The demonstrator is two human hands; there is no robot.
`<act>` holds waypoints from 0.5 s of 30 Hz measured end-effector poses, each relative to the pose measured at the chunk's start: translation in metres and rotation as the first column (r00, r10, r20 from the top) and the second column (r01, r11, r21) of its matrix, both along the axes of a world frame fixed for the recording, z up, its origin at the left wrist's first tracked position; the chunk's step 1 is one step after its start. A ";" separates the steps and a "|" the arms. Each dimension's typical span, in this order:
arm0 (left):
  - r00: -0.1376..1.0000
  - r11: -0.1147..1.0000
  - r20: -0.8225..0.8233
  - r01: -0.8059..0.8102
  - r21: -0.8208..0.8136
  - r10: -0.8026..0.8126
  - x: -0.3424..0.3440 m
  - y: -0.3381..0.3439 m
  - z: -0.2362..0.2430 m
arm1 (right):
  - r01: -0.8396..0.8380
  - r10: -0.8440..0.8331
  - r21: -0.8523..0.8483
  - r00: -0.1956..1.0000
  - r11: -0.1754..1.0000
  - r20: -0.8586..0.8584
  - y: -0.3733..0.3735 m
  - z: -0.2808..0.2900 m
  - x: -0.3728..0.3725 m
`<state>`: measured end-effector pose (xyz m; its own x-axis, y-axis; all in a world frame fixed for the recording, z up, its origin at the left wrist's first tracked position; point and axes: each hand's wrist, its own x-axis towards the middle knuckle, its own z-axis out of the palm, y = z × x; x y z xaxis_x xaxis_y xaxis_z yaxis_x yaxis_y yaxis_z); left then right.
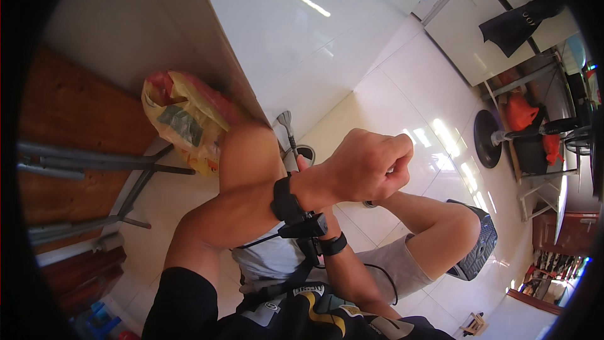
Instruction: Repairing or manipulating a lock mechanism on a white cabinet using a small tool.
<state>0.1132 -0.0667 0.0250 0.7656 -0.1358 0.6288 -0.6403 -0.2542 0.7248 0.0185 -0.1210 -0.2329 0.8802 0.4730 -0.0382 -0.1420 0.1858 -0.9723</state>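
My left hand (371,167) is a closed fist, its forearm crossing from the lower left over my right arm. The curled fingers hide whatever may be inside. My right hand (302,163) is mostly covered by the left wrist. Only a fingertip shows, closed against the thin dark handle of a small brush-like tool (285,121). That tool has a grey flared head, close to the lower corner of a large glossy white panel (302,38). Black straps circle both wrists, and a small black device (303,226) sits by the left one.
A yellow and red plastic bag (182,119) stands beside my left knee. Left of it are grey metal legs (119,157) against a brown wooden board (75,113). A round black base (487,138) stands on the tiled floor at right, near a shelf rack holding red bags (522,112).
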 end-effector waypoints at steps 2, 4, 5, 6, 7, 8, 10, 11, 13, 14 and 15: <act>1.000 1.000 -0.016 0.007 0.019 -0.006 -0.002 -0.001 -0.003 | -0.004 0.005 0.024 0.998 1.000 -0.059 0.001 0.001 -0.005; 1.000 0.999 -0.016 0.019 0.041 -0.019 0.000 -0.003 -0.005 | 0.000 0.005 0.051 0.995 0.999 -0.102 0.003 0.001 -0.001; 0.999 0.998 -0.043 0.035 0.044 -0.034 -0.001 -0.005 -0.005 | 0.001 0.006 0.064 0.992 0.998 -0.123 0.005 0.001 0.002; 0.996 0.997 -0.075 0.053 0.047 -0.050 -0.003 -0.006 -0.005 | 0.005 0.006 0.077 0.989 0.997 -0.150 0.006 0.001 0.000; 0.996 0.997 -0.079 0.055 0.051 -0.051 -0.003 -0.006 -0.005 | 0.010 0.006 0.090 0.984 0.996 -0.176 0.007 0.001 -0.001; 0.997 0.997 -0.058 0.048 0.067 -0.045 -0.001 -0.006 -0.005 | 0.016 0.006 0.102 0.979 0.995 -0.203 0.008 0.001 -0.002; 0.998 0.996 -0.045 0.041 0.080 -0.037 0.000 -0.008 -0.007 | 0.024 0.008 0.120 0.966 0.992 -0.259 0.005 0.002 -0.005; 0.999 0.998 -0.021 0.028 0.060 -0.026 0.001 -0.009 -0.010 | 0.030 0.009 0.129 0.958 0.991 -0.286 0.003 0.002 -0.007; 1.000 0.999 0.010 0.021 0.046 -0.021 0.002 -0.010 -0.014 | 0.044 0.008 0.152 0.944 0.987 -0.329 0.004 0.004 -0.003; 0.999 0.998 -0.017 0.031 0.052 -0.030 0.000 -0.011 -0.015 | 0.052 0.008 0.163 0.937 0.985 -0.349 0.004 0.004 -0.002; 0.998 0.997 -0.044 0.041 0.059 -0.039 0.000 -0.010 -0.013 | 0.061 0.009 0.176 0.929 0.983 -0.369 0.006 0.005 0.001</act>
